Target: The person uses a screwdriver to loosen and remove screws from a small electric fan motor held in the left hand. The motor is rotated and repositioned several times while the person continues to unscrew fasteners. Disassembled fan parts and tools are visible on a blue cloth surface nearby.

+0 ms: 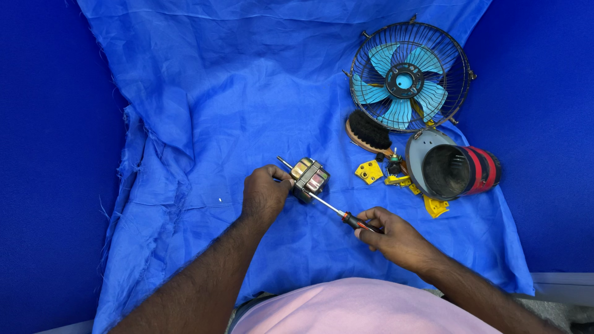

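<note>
A small metal fan motor (310,177) with a thin shaft lies on the blue cloth (235,93). My left hand (265,193) grips its left side and steadies it. My right hand (391,234) holds a screwdriver (339,212) by its black and red handle. The shiny blade slants up and to the left, its tip touching the motor's lower edge.
A wire fan guard with light blue blades (408,77) lies at the back right. In front of it are a black-bristled brush (367,132), a grey, black and red motor housing (451,168) on its side, and several yellow plastic pieces (370,171).
</note>
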